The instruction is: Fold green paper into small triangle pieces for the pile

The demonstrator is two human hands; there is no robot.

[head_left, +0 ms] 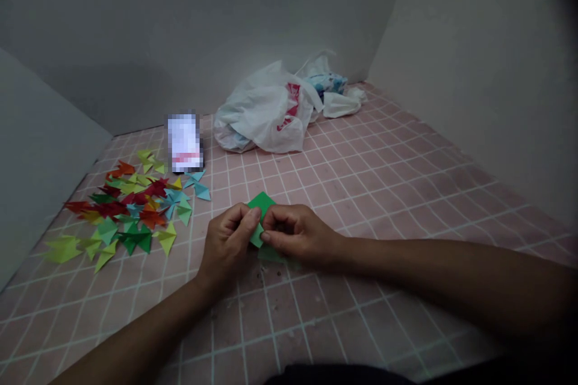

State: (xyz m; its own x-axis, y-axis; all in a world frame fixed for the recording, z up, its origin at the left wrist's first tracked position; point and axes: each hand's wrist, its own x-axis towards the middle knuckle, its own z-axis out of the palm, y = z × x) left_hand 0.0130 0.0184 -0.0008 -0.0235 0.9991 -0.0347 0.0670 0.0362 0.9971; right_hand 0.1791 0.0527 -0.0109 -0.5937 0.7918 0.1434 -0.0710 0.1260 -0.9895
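A green sheet of paper (261, 204) is pinched between both hands just above the pink tiled floor (361, 192). My left hand (227, 242) grips its left side with thumb and fingers closed on it. My right hand (298, 231) holds the right side, fingers curled over the paper. Part of the sheet is hidden under the fingers.
A pile of several folded paper shapes (129, 207) in red, green, yellow and blue lies at the left. A blurred white box (184, 142) stands behind it. White plastic bags (271, 111) sit by the back wall. Grey walls close in on left, back and right.
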